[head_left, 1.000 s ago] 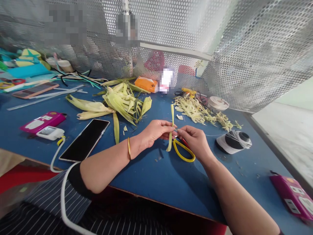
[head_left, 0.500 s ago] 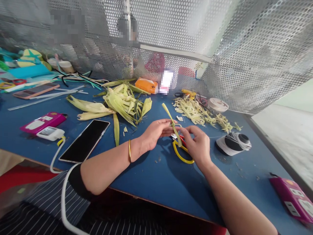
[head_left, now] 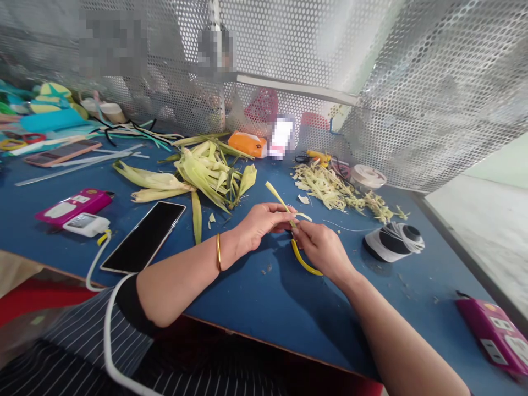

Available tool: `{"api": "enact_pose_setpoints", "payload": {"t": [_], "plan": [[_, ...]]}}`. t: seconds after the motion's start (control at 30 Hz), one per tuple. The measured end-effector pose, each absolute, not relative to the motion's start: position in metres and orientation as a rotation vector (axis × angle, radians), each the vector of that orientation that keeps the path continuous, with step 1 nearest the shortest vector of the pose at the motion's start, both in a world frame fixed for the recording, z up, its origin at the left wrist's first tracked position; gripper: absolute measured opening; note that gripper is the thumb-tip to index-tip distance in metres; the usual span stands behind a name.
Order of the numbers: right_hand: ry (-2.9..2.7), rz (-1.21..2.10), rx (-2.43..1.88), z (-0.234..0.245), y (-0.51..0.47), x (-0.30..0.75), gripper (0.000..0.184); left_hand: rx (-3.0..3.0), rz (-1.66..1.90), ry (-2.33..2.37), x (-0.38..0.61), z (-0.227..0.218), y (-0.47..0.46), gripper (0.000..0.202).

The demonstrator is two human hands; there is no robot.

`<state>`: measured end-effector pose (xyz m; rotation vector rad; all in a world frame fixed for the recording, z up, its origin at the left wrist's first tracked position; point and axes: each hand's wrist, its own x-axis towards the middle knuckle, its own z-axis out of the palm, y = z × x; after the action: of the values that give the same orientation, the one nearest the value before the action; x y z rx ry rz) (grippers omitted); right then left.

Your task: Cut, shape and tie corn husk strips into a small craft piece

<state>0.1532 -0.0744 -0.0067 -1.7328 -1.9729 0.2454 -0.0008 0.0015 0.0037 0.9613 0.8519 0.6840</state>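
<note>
My left hand [head_left: 264, 221] and my right hand [head_left: 319, 246] meet over the blue table [head_left: 256, 291], both pinching a thin pale-green leaf strip [head_left: 277, 196]. The strip's free end slants up and to the left of my fingers. A fine white thread [head_left: 346, 227] runs from my fingers toward the thread spool [head_left: 394, 240] on the right. Yellow-handled scissors [head_left: 303, 261] lie on the table under my right hand, mostly hidden by it.
A heap of green leaves [head_left: 206, 170] lies behind my hands, with shredded scraps [head_left: 338, 190] to its right. A black phone [head_left: 144, 235], a pink power bank [head_left: 74, 202] and a white charger [head_left: 84, 224] lie left. Another pink device [head_left: 493, 333] sits at right. Perforated metal screens [head_left: 412, 82] stand behind.
The leaf strip stood upright between my fingers a second ago; now it slants left and lower. My right hand has moved over the scissors, covering most of them.
</note>
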Motion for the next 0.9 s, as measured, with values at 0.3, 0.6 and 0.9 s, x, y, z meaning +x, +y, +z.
{"api": "enact_pose_setpoints", "payload": {"t": [0.3, 0.6, 0.9], "plan": [[-1.943, 0.251, -1.69, 0.005, -0.083, 0.15, 0.043, 0.989, 0.817, 0.948, 0.0, 0.006, 0.003, 0.011], [-1.5, 0.327, -1.598, 0.005, -0.078, 0.157, 0.024, 1.376, 0.359, 0.762, 0.002, 0.005, -0.016, 0.018], [-1.554, 0.131, -1.514, 0.007, -0.084, 0.15, 0.017, 1.363, 0.431, 0.866, 0.007, 0.0, -0.021, 0.02]]}}
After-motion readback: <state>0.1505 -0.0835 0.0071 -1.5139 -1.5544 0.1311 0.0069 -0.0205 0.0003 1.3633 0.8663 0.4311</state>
